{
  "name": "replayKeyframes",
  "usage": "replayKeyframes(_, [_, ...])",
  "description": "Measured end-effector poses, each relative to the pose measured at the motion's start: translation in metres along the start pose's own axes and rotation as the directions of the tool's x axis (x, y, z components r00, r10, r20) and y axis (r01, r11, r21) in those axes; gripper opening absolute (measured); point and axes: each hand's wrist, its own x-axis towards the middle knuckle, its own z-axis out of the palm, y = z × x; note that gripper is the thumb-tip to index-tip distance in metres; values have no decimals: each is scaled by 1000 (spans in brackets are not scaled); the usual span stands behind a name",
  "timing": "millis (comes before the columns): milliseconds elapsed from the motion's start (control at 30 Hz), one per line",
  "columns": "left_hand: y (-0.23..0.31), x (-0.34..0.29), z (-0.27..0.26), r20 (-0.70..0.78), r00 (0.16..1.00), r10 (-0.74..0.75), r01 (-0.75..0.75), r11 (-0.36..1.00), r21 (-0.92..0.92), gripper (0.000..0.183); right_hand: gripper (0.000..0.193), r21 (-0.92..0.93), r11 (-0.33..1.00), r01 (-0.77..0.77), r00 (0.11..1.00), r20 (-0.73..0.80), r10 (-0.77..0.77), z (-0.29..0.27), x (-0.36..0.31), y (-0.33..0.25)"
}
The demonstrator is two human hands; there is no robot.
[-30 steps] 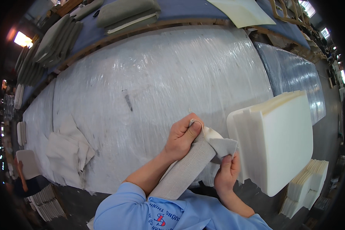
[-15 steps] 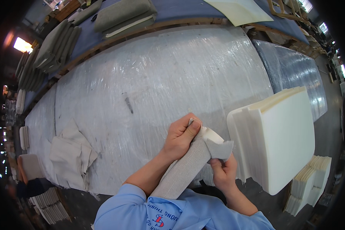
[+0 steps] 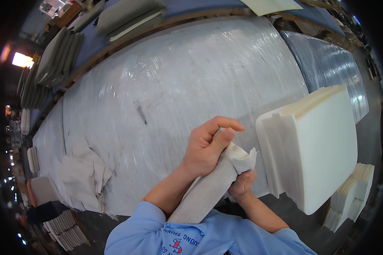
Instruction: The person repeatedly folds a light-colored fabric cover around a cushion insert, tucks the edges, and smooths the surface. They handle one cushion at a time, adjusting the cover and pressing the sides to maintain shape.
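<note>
A cushion in a light grey fabric cover (image 3: 208, 193) stands on edge against my body, leaning away toward the table. Cream foam (image 3: 235, 149) shows at its open far end. My left hand (image 3: 206, 148) grips the cover's far left edge; its thumb lies along the fabric and the forefinger is lifted and bent over the top, the other fingers mostly hidden. At the right side, my right hand (image 3: 244, 183) has closed on the cover just below a loose, frayed fabric flap (image 3: 247, 160).
A stack of white foam pads (image 3: 323, 148) stands to the right on the plastic-wrapped table (image 3: 191, 76). Folded grey fabric covers (image 3: 85, 172) lie at left. Grey cushions (image 3: 130, 19) sit on a blue table behind. Another person's arm (image 3: 32, 193) touches a cushion at far left.
My left forefinger has lifted off its pinch and stretched to the right over the cover's end. My right hand has shifted slightly left and down, and the fabric flap has turned upward.
</note>
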Motion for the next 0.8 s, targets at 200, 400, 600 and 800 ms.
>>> replayKeyframes(200, [2, 1, 15, -114, 988, 106, -87, 984, 155, 32, 85, -121, 985, 125, 992, 38, -121, -1, 18, 17])
replayKeyframes(400, [8, -4, 11, -53, 989, 139, -126, 972, 197, 52, 76, -94, 995, -14, 998, -64, 8, -7, -3, 14])
replayKeyframes(600, [-4, -20, 1, 60, 996, 71, -73, 997, 33, 96, 88, -256, 945, 202, 945, -204, -257, -4, 11, -93])
replayKeyframes(800, [13, -16, 31, 261, 959, 105, -148, 977, 150, 110, 93, -60, 973, 221, 958, -174, -228, 41, 6, -73])
